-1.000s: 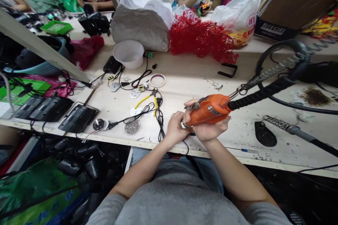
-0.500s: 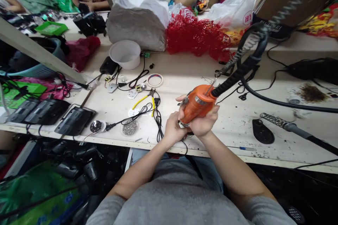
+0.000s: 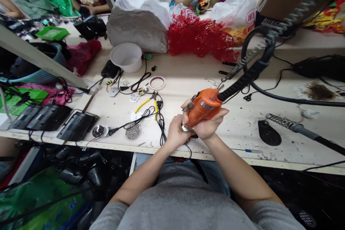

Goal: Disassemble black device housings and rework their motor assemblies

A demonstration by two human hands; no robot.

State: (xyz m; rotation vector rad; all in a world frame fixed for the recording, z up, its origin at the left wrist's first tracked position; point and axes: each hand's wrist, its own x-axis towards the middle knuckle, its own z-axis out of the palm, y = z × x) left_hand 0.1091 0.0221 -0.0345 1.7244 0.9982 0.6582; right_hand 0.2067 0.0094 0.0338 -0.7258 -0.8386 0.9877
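My right hand is wrapped around an orange electric screwdriver, tip pointing down and left, with its thick black cable rising to the upper right. My left hand is closed just below the tool's tip, pinching a small pale part that is mostly hidden by my fingers. Both hands hover over the near edge of the workbench. A small dish of silver screws and yellow-handled pliers lie to the left of my hands.
A white bowl, tape roll, black wires and black lamp housings sit left. Red mesh, grey bags and a carton stand at the back. A soldering iron lies right. Other people sit across the bench.
The screwdriver has swung from lying nearly level to tilted steeply, its cable lifting up and right. My hands shifted slightly left and stayed closed.
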